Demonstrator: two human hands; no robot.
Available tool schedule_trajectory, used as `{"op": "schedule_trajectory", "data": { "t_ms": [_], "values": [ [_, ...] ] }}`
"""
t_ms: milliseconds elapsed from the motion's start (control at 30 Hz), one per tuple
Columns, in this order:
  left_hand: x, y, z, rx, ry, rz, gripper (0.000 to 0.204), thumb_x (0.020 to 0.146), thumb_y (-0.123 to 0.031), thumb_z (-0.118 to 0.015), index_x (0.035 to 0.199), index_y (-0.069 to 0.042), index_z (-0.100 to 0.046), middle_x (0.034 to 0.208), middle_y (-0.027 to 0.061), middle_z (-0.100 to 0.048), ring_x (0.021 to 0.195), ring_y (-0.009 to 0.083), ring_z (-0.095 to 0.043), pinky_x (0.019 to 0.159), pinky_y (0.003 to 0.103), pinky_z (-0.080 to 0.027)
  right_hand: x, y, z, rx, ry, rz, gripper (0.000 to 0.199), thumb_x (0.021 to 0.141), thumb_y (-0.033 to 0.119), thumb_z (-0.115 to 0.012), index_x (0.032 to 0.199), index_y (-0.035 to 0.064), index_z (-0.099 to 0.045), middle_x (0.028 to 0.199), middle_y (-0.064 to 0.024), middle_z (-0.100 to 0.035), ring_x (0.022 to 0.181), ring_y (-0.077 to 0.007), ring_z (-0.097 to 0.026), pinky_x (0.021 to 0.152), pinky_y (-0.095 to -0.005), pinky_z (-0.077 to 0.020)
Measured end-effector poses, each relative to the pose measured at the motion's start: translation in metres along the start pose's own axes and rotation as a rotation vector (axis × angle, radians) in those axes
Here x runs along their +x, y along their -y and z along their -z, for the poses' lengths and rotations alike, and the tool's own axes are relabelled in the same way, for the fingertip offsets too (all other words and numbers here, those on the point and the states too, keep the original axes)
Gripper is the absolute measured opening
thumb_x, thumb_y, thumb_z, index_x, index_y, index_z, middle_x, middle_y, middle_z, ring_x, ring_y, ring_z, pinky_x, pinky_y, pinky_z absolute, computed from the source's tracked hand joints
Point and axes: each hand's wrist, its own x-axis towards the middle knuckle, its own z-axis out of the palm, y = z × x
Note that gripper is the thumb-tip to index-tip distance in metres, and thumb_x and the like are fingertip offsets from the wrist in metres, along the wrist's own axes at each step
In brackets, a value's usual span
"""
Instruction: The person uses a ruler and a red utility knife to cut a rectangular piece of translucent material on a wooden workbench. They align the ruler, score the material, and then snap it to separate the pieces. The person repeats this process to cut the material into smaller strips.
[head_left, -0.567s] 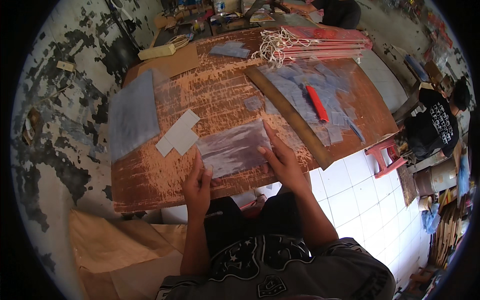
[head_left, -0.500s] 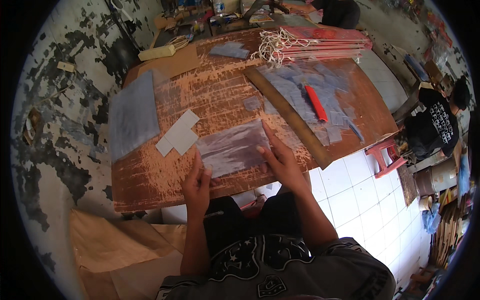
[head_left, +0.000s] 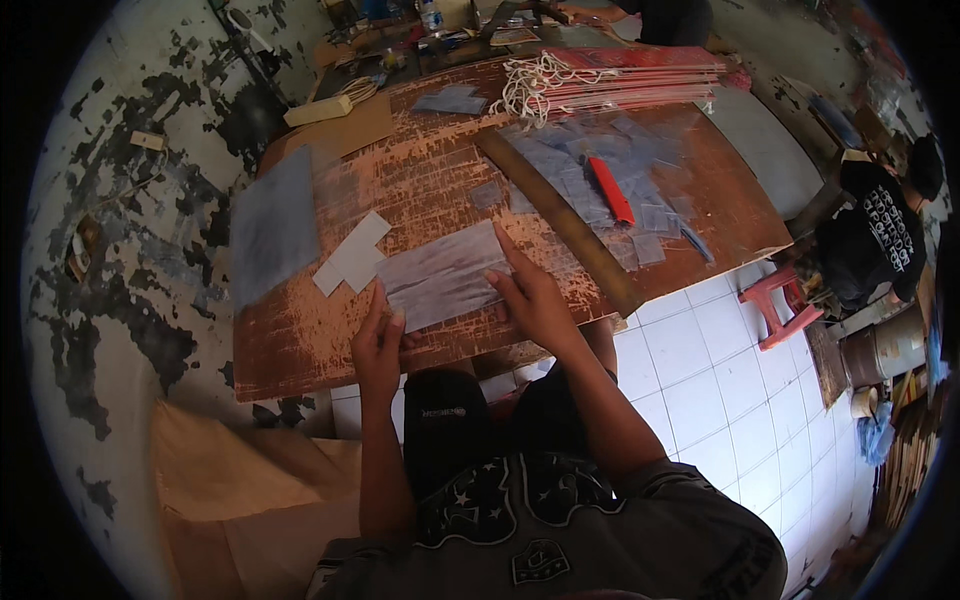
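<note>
Both my hands hold a rectangular clear plastic sheet [head_left: 440,278] by its two short ends, just above the worn brown table [head_left: 290,345]. My left hand [head_left: 377,345] pinches its left end, thumb on top. My right hand [head_left: 532,300] grips the right end in the same way, with some fingers hidden beneath. Left of the sheet lie white card pieces [head_left: 352,254], close to its corner. Right of my right hand, a long brown ruler-like strip [head_left: 560,220] lies slanted. Past it, a red cutter [head_left: 610,190] rests on many small clear plastic pieces [head_left: 560,160].
A larger plastic sheet [head_left: 275,230] lies at the table's left. At the back are a bundle of red bags with white cords [head_left: 620,85] and a pale block [head_left: 318,110]. A red stool [head_left: 780,308] and a person in black [head_left: 880,230] are at the right.
The plastic sheet is still between both hands, and it looks flatter and paler, with less glare. The whole view has shifted slightly.
</note>
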Motion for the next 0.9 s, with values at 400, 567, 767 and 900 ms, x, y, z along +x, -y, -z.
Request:
{"op": "schedule_trajectory", "data": {
  "t_ms": [400,567,767,900],
  "values": [
    [0.001,0.007,0.009,-0.008,-0.002,-0.013,0.059,0.114,-0.014,-0.063,0.170,-0.012,-0.046,0.103,0.0049,-0.075,0.080,0.0105,-0.071,0.071,0.027,-0.060,0.003,0.001,0.000,-0.062,0.014,-0.032,0.072,0.112,0.019,-0.067,0.176,0.0165,-0.034,0.073,-0.0113,-0.068,0.062,-0.0155,-0.068,0.066,-0.0345,-0.0562],
    [-0.001,-0.006,0.007,0.020,-0.024,0.069,0.059,0.114,-0.012,-0.063,0.171,-0.012,-0.045,0.102,0.0045,-0.075,0.079,0.0110,-0.072,0.070,0.027,-0.062,0.001,0.006,-0.001,-0.086,0.024,-0.046,0.072,0.112,0.020,-0.066,0.176,0.0163,-0.032,0.076,-0.0147,-0.071,0.065,-0.0198,-0.073,0.070,-0.0371,-0.0590],
    [-0.006,0.003,0.007,0.007,-0.015,0.021,0.059,0.114,-0.010,-0.061,0.171,-0.012,-0.045,0.103,0.0061,-0.077,0.079,0.0110,-0.073,0.072,0.028,-0.064,0.000,0.006,0.000,-0.082,0.042,-0.058,0.072,0.113,0.020,-0.065,0.176,0.0158,-0.032,0.076,-0.0152,-0.072,0.064,-0.0232,-0.074,0.070,-0.0389,-0.0594],
    [-0.007,0.006,0.011,-0.032,0.002,0.063,0.059,0.113,-0.010,-0.062,0.170,-0.010,-0.044,0.105,0.0072,-0.078,0.080,0.0110,-0.073,0.075,0.029,-0.064,-0.001,0.011,0.002,-0.071,0.063,-0.122,0.072,0.113,0.021,-0.066,0.176,0.0168,-0.032,0.076,-0.0147,-0.073,0.064,-0.0226,-0.074,0.069,-0.0388,-0.0594]
  ]
}}
